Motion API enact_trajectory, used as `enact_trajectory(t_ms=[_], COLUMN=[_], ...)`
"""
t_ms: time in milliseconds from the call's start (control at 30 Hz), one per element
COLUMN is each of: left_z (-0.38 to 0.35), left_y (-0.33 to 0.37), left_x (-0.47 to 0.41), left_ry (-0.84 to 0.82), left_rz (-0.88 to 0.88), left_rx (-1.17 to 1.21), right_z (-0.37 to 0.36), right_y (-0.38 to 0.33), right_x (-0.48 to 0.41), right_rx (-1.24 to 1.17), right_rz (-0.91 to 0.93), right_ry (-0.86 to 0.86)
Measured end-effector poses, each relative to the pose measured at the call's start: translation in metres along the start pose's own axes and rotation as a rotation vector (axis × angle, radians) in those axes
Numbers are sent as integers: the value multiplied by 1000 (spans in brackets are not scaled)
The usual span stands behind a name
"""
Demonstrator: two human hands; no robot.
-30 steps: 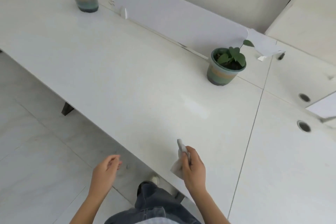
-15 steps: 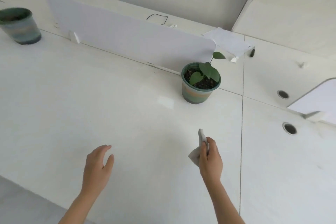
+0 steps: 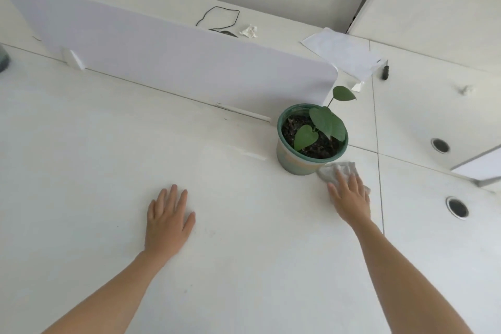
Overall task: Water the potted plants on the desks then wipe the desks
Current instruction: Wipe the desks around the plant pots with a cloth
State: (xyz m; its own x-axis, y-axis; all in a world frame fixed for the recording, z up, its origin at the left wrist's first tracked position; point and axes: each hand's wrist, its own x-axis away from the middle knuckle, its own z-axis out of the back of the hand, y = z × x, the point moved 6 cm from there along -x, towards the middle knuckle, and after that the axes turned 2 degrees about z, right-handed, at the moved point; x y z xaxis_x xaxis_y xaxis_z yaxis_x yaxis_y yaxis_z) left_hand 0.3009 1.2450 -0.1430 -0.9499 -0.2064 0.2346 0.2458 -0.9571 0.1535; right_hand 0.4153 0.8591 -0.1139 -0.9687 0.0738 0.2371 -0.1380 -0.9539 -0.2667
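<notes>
Tabletop [image 3: 108, 157]: white.
Left hand [image 3: 168, 221]: flat on it, fingers straight, holding nothing.
Potted plant [image 3: 311, 141]: right of centre, by the far divider panel [image 3: 176, 62].
Cloth [image 3: 336, 171]: touching the pot's near right base.
Right hand [image 3: 349, 195]: fingers straight, pressing the cloth.
</notes>
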Motion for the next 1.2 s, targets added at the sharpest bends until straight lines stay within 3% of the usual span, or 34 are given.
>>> enact_trajectory(t_ms=[233, 333, 433, 667, 867, 933, 1067, 1200], left_z=[0, 1, 0, -2, -5, -7, -6, -4], left_y=[-2, -2, -2, -2, -4, -5, -4, -4], left_x=[-3, -4, -4, -5, -5, -5, -7, -8], left_ry=[124, 178, 203, 276, 294, 295, 291, 277], left_rz=[-2, 5, 9, -2, -9, -5, -14, -8], left_rx=[31, 38, 27, 27, 36, 39, 30, 40], right_z=[-45, -68, -90, -85, -83, -86, -89, -96], right_y=[-30, -70, -108, -173, -222, -239, -277, -275], right_x=[41, 77, 96, 29, -40, -60, -76, -36], right_rx=[28, 149, 243, 174, -139, -185, -14, 182], right_rz=[-211, -28, 121, 201, -164, -185, 144, 489], right_ry=[-53, 16, -47, -73, 13, -29, -172, -212])
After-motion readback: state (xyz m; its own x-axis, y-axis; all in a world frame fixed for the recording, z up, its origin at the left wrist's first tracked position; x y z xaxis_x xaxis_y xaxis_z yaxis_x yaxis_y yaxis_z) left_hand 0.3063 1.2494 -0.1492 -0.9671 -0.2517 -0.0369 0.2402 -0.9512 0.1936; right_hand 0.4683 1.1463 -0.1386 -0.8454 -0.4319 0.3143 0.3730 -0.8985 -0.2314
